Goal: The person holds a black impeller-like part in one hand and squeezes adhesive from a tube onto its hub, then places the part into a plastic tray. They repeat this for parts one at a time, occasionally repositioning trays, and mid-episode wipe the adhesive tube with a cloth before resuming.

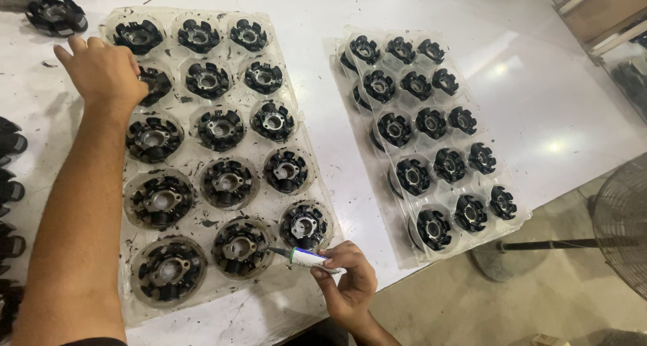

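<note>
The right hand (pixel 347 278) grips a small tube (pixel 304 255) in closed fingers, its dark tip touching a black part (pixel 240 247) in the bottom row of the near tray (pixel 202 299). The left hand (pixel 104 69), fingers curled, rests on another part (pixel 156 84) in that tray's second row. A second tray (pixel 431 140) lies right of it on the worktop (pixel 526 90).

Bright, even overhead light. White counter (pixel 404 9) blown out near the top, with two glare spots on the right side. Clear trays (pixel 306 150) catch small highlights. Soft, short shadows under the left hand (pixel 104 69) and forearm. Focus sharp in the middle; slight wide-angle stretch at the edges. Floor (pixel 539 299) dimmer, fan (pixel 623 218) a bit soft.
</note>
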